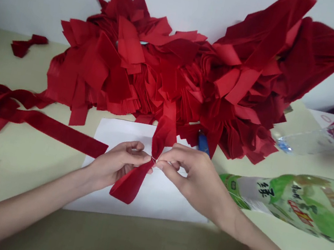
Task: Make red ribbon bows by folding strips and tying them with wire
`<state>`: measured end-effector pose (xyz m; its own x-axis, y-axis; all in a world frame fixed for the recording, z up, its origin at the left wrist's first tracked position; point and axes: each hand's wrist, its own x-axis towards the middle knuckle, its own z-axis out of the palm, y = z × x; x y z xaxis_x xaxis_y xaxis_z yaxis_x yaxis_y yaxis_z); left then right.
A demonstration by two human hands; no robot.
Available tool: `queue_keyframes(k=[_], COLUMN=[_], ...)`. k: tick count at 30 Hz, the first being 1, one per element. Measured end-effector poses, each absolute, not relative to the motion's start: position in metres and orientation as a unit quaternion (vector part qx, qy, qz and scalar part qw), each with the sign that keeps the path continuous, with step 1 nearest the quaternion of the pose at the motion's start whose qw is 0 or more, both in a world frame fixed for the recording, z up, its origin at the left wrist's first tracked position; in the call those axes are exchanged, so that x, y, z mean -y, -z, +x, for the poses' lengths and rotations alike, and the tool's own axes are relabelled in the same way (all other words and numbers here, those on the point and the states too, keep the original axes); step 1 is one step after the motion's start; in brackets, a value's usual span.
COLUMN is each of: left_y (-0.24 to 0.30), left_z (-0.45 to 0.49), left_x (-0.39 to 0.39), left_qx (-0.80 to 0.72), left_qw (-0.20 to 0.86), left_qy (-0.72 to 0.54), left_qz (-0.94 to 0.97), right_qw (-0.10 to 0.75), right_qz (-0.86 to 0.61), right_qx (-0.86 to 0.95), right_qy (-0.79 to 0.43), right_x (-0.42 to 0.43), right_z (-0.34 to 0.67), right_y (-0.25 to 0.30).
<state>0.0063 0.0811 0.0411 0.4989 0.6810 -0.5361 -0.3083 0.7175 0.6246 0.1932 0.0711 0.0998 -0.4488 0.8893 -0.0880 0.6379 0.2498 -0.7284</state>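
Note:
A red cloth bow (143,168) hangs just above a white sheet of paper (120,132) on the table. My left hand (116,163) is closed, pinching the bow at its gathered middle. My right hand (192,177) is closed too, its fingertips pinched on a thin wire (154,160) that binds the bow's middle. One loop of the bow points up and away from me, the other down towards me. The two hands meet at the knot.
A big heap of red cloth pieces (179,71) lies against the wall behind the paper. A long red strip (41,124) lies at the left. A green-labelled plastic bottle (295,203) and a blue-labelled one (329,138) lie at the right. A blue object (204,143) peeks from under the heap.

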Motion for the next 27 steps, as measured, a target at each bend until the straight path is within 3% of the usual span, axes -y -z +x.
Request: queue_keyframes(k=[7, 13, 21, 27], left_y=[-0.033, -0.038, -0.041, -0.041], left_z=[0.007, 0.007, 0.008, 0.009], left_x=[-0.079, -0.075, -0.076, -0.073], left_qx=[-0.294, -0.216, -0.305, -0.278], left_qw=[0.880, 0.903, 0.851, 0.860], left_qy=[-0.310, -0.256, -0.334, -0.339], left_qz=[0.206, 0.269, 0.267, 0.261], right_qw=[0.183, 0.183, 0.202, 0.182], right_qz=[-0.454, -0.326, -0.397, -0.401], right_qx=[0.676, 0.587, 0.590, 0.582], right_qy=[-0.551, -0.718, -0.673, -0.684], right_x=[-0.086, -0.091, -0.093, -0.094], right_z=[0.200, 0.202, 0.209, 0.207], right_y=[-0.095, -0.093, -0.098, -0.094])
